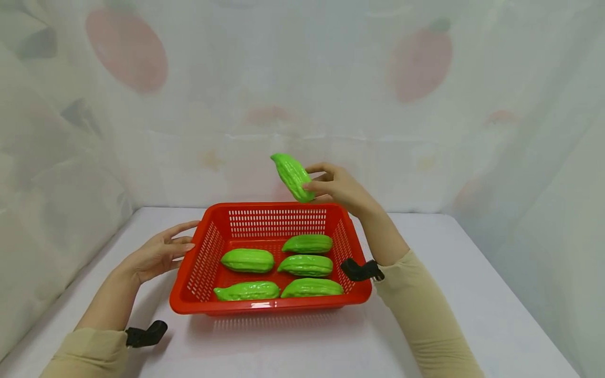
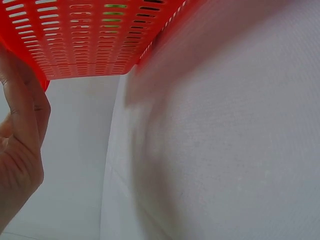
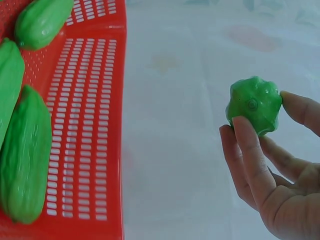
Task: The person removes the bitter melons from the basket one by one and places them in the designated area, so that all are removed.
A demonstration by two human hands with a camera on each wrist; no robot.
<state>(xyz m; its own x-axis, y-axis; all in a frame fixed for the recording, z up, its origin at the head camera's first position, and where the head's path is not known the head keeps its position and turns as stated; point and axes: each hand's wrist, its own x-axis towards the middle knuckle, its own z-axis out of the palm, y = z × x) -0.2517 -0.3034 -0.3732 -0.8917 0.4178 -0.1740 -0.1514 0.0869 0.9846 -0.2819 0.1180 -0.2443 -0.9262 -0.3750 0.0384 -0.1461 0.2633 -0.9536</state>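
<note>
A glossy green bitter melon (image 1: 293,177), ridged and pointed at one end, is held up above the back right of a red plastic basket (image 1: 279,303). My right hand (image 1: 344,190) pinches its lower end between thumb and fingers; in the right wrist view its blunt end (image 3: 253,104) faces the camera. Several more bitter melons (image 1: 309,266) lie inside the basket, in a left and a right column. At the basket's left side, my left hand (image 1: 158,254) touches the outside of the rim with extended fingers. The left wrist view shows that hand (image 2: 22,125) beside the slotted wall.
The basket stands on a white-covered table (image 1: 425,252). A pale curtain with faded fruit prints (image 1: 264,68) hangs behind it and along both sides. Black wrist mounts (image 1: 361,270) sit at both sleeve cuffs, the right one overlapping the basket's right rim in the head view.
</note>
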